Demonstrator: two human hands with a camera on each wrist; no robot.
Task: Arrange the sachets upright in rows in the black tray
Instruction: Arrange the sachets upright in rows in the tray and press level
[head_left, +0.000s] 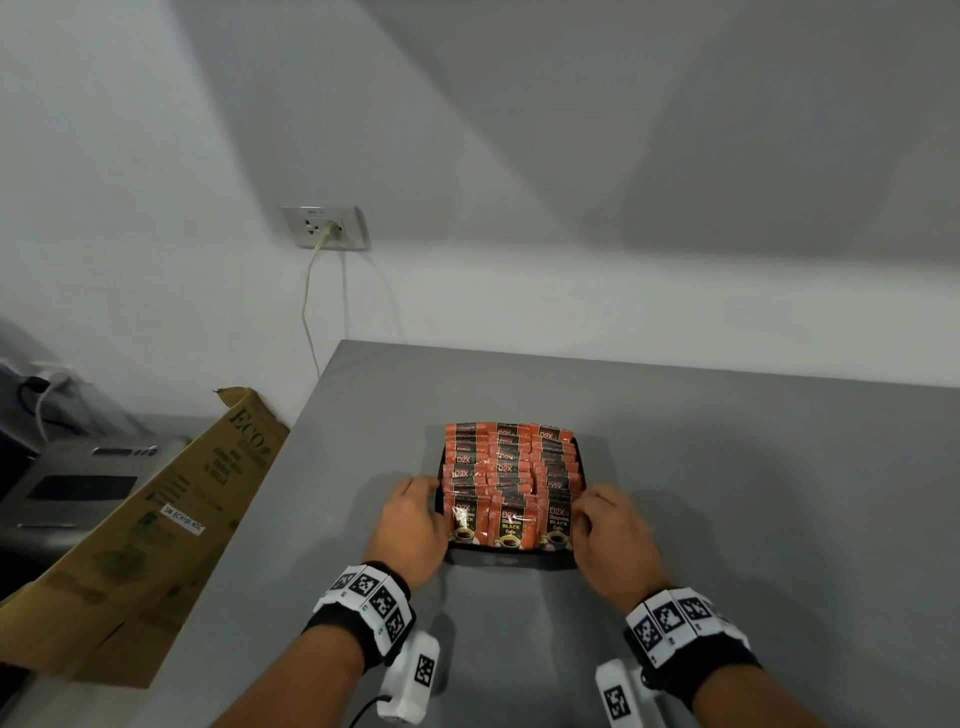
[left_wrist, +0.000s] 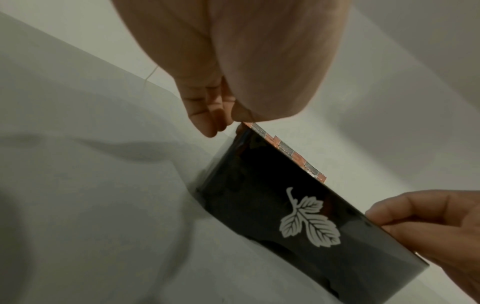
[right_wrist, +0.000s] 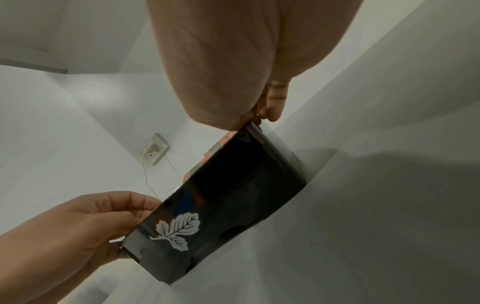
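Note:
The black tray (head_left: 511, 557) stands on the grey table, packed with orange and black sachets (head_left: 511, 478) upright in three rows. My left hand (head_left: 428, 501) grips the tray's left side near its front corner, fingers curled against the wall. On the other side, my right hand (head_left: 588, 512) grips the right front corner. In the left wrist view the tray's front wall (left_wrist: 259, 195) bears a white leaf, with sachet tops (left_wrist: 285, 151) showing above the rim and the right hand (left_wrist: 420, 222) at its corner. The right wrist view shows the tray (right_wrist: 233, 195) with the left hand (right_wrist: 85, 224) on it.
An open cardboard box (head_left: 156, 519) leans at the table's left edge, beside a grey appliance (head_left: 78, 483). A wall socket (head_left: 326, 227) with a plugged cable sits behind. The table (head_left: 753, 493) stretches to the right and ends at the wall behind the tray.

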